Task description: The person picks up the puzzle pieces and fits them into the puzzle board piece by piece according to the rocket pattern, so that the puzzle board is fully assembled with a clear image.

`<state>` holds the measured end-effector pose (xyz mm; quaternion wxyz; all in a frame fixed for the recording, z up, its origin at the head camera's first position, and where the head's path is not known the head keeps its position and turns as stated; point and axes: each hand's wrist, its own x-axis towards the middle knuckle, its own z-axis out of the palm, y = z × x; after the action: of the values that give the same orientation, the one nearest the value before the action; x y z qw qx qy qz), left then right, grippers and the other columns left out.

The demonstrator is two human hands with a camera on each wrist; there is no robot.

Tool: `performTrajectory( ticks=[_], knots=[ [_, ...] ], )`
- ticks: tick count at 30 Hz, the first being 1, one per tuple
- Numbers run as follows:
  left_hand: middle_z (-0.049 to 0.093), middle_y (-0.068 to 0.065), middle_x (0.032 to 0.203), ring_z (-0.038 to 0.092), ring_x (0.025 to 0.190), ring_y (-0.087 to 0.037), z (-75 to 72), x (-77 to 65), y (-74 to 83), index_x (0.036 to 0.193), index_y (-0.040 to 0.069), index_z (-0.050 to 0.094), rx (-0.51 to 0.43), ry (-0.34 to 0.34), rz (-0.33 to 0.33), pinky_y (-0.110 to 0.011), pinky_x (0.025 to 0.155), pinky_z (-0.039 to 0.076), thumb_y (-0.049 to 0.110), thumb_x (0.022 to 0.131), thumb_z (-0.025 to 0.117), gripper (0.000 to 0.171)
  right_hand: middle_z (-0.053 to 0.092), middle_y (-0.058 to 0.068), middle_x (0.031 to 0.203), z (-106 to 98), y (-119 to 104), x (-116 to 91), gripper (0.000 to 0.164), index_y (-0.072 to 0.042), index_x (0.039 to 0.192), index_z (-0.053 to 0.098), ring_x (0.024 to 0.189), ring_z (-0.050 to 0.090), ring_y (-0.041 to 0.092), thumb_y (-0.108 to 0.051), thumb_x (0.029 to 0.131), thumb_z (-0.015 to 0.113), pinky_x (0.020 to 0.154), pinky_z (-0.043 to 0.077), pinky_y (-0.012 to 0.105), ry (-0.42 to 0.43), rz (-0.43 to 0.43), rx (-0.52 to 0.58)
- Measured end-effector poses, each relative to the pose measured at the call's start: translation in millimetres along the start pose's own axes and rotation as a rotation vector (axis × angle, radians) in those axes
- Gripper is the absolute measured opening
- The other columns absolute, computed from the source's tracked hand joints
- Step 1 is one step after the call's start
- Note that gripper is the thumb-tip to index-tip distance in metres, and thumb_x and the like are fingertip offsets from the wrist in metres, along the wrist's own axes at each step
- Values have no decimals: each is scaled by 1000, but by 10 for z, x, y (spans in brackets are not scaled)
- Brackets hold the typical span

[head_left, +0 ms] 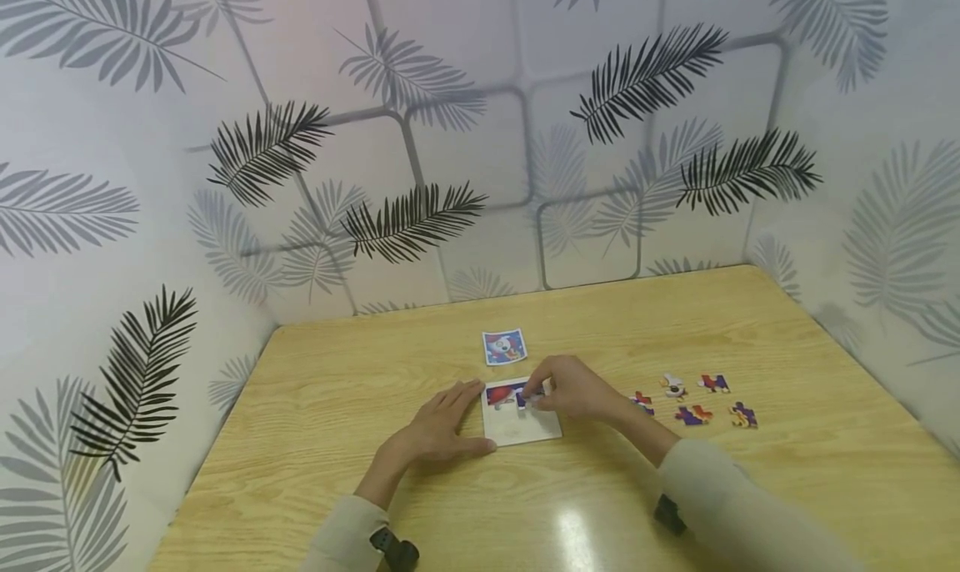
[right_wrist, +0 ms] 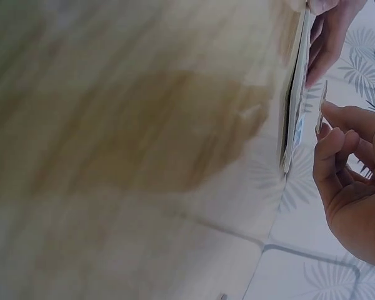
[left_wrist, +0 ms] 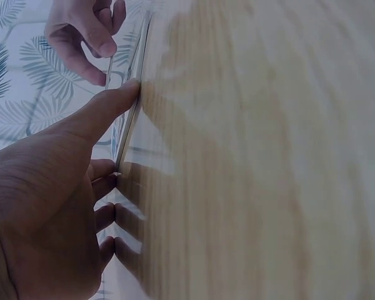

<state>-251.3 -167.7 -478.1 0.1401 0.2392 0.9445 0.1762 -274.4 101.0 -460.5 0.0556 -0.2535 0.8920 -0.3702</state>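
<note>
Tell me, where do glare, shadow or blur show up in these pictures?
Head view: a white glare spot on the table, near the bottom edge; left wrist view: the left hand looks dark and casts shadows on the wood; right wrist view: a broad shadow, soft-looking wood grain, and the puzzle piece in the right hand seen edge-on.

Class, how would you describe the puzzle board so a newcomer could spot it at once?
Start with the wooden table and find the left hand on it. The puzzle board is the flat rectangle whose left edge that hand touches. Unlike the smaller picture card just beyond it, filled by its picture, the board is mostly bare white.
</note>
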Motion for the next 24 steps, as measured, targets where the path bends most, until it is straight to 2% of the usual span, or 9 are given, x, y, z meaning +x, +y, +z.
performTrajectory(
  ticks=[7, 11, 18, 24],
  knots=[
    [20, -4, 168, 17, 154, -35, -8, -5, 6, 161, 21, 20, -6, -4, -5, -59, 123, 19, 65, 87, 63, 96, 70, -1, 100, 79, -24, 67, 14, -14, 92, 79, 98, 62, 20, -4, 83, 77, 86, 52, 35, -13, -36, -18],
    [22, -5, 167, 18, 154, -36, 7, -3, -17, 160, 20, 21, -12, 16, 18, -60, 123, 19, 69, 86, 61, 97, 71, 0, 99, 117, -23, 105, 15, -12, 93, 79, 98, 63, 19, -2, 82, 77, 87, 54, 35, -9, -80, -33],
    [21, -1, 168, 17, 155, -31, 91, 59, -117, 160, 23, 21, 7, 39, 22, -57, 124, 18, 71, 84, 61, 99, 73, 2, 99, 214, -84, 200, 16, -10, 95, 79, 93, 64, 20, 0, 81, 77, 80, 52, 28, -47, -135, -59],
    [20, 1, 168, 15, 156, -30, 91, 64, -114, 161, 24, 20, -8, 30, 8, -56, 125, 17, 67, 85, 64, 98, 72, 2, 101, 266, -148, 234, 15, -9, 95, 79, 100, 63, 21, 0, 83, 76, 89, 54, 36, -65, -120, -69]
  ],
)
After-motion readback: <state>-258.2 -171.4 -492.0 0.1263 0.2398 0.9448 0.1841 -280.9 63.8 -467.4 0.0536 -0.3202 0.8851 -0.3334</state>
